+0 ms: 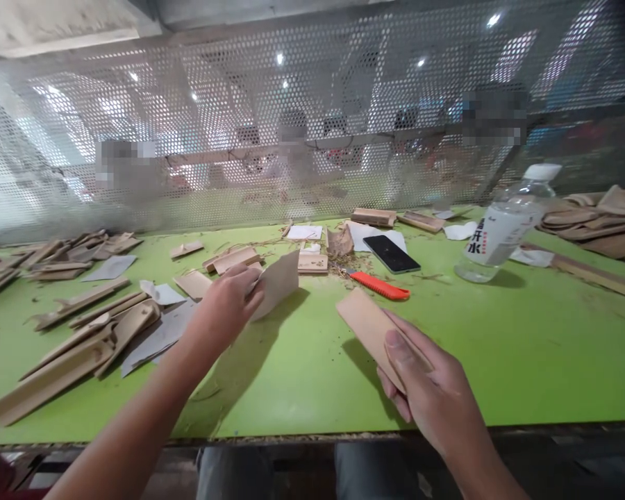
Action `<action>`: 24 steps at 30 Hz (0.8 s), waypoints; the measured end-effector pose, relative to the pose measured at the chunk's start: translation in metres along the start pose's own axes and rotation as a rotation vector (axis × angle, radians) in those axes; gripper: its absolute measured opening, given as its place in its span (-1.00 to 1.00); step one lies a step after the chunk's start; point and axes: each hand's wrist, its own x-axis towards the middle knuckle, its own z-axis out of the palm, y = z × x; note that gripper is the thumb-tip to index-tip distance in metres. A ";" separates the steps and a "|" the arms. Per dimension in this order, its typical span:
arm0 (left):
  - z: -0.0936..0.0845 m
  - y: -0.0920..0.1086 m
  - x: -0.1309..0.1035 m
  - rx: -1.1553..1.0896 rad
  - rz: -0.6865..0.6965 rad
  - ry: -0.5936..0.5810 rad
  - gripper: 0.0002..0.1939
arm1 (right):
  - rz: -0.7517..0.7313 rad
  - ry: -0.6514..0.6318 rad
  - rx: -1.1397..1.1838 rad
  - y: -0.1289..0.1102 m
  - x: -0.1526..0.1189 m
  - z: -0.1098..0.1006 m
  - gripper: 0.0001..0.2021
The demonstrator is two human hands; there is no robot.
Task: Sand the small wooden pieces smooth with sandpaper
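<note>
My left hand (232, 295) pinches the edge of a thin beige sheet of sandpaper (281, 286), which stands up off the table and casts a shadow. In my right hand (430, 378) is a flat, pale wooden piece (367, 323), with the thumb pressed on its top face and the fingers beneath. The two are apart, with green tabletop between them. A red utility knife (380, 285) lies beyond the wooden piece. Left of my left forearm are several carved wooden pieces (80, 361) and grey paper sheets (159, 333).
A dark phone (392, 253) rests on white paper near wood shavings. At the right stands a clear water bottle (505, 226), with a pile of brown wooden pieces (601, 219) behind it. A perforated metal screen (312, 132) closes the back of the green table (552, 347).
</note>
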 end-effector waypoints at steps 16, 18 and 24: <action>0.014 0.017 -0.033 -0.229 -0.076 0.109 -0.65 | -0.098 -0.163 0.116 0.017 0.002 0.003 -0.58; 0.018 0.035 -0.048 -0.374 -0.126 0.170 -0.67 | -0.123 -0.179 0.069 0.016 -0.001 0.008 -0.58; 0.057 0.086 -0.084 -1.078 -0.416 0.324 -0.70 | -0.069 -0.261 0.130 0.013 -0.011 0.035 -0.55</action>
